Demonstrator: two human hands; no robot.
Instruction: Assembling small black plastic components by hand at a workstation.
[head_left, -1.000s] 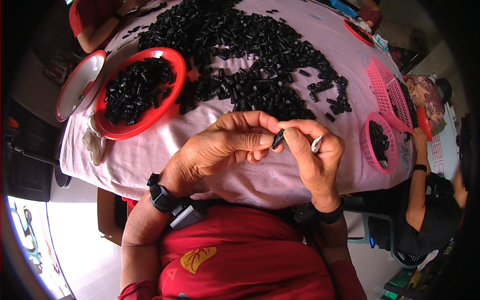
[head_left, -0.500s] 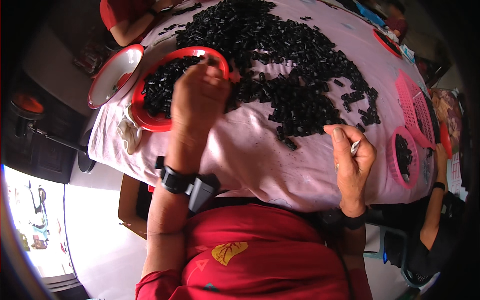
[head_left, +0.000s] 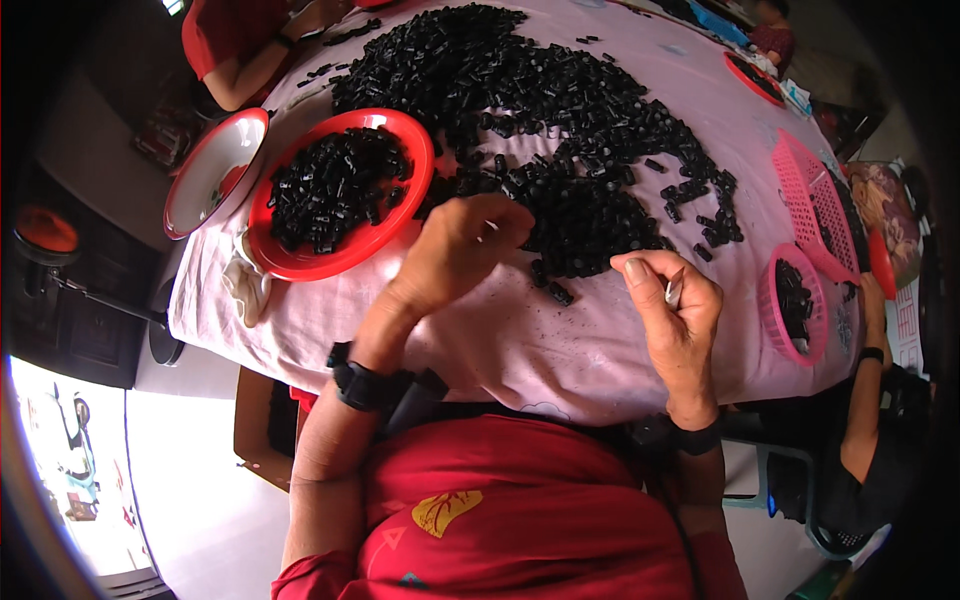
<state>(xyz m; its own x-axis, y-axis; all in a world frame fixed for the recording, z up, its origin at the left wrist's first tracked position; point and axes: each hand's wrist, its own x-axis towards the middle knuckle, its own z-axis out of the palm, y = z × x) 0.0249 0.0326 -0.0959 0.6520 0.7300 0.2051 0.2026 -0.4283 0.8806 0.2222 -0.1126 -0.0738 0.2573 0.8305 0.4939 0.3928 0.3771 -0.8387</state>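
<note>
A large heap of small black cylindrical plastic pieces (head_left: 590, 210) covers the middle of the pink cloth. My left hand (head_left: 465, 245) is at the near left border of the heap, fingers curled; whatever is between them is hidden. My right hand (head_left: 675, 320) is closed near the heap's front right edge. A slim silvery, pointed tool (head_left: 674, 289) sticks out between its thumb and fingers; the rest of it is covered. To the left of my left hand sits a red basin (head_left: 405, 215) partly filled with the same black pieces.
A white, red-rimmed basin (head_left: 190, 200) and a pale crumpled cloth (head_left: 245, 290) are at the table's left. Pink baskets (head_left: 822, 330) with black pieces stand at the right. Other people's arms show at the far left (head_left: 250, 75) and right edge (head_left: 862, 420).
My left hand has moved from over the red basin rightward and nearer to the heap's edge. My right hand keeps its closed grip on the tool. The whole view has shifted slightly.
</note>
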